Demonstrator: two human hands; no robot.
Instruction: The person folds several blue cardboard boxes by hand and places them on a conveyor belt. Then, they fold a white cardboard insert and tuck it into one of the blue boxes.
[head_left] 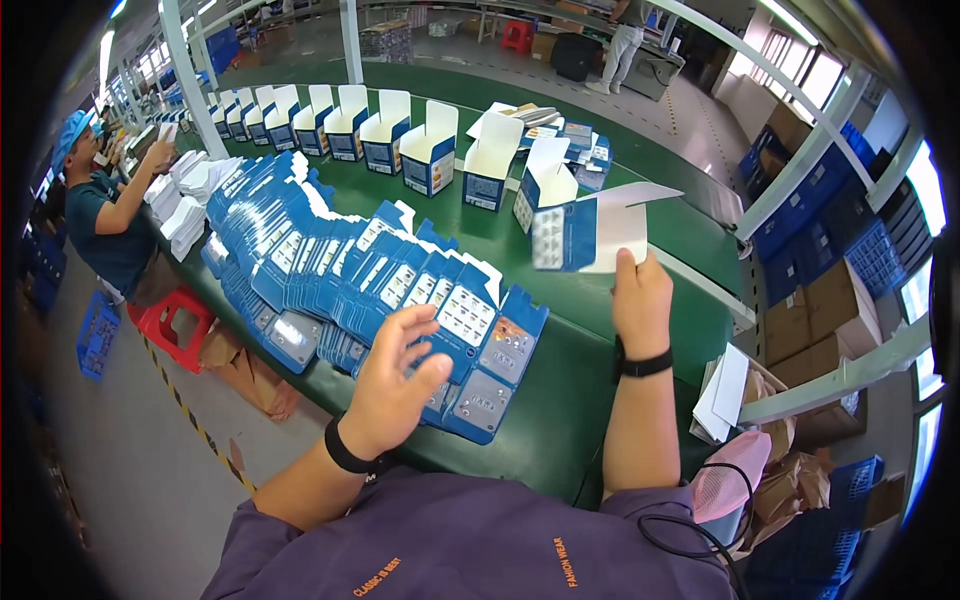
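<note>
In my right hand (642, 300) is a blue-and-white folding carton (575, 236), gripped by its lower right part. Its flaps stand out, with one long white flap pointing right. Over the near end of a fanned heap of flat blue cartons (345, 270) hovers my left hand (392, 385), fingers apart and nothing in it. Whether its fingertips touch the top carton, I cannot tell. Behind the held carton, an opened box (545, 180) ends a row of erected boxes (430, 160) with raised white lids.
White folded papers (190, 205) lie left of the heap, near a seated co-worker (110, 205) on a red stool (175, 325). Leaflets and flat cartons (575, 140) lie behind the row. A metal post (845, 370) and cardboard boxes (815, 320) stand at the right.
</note>
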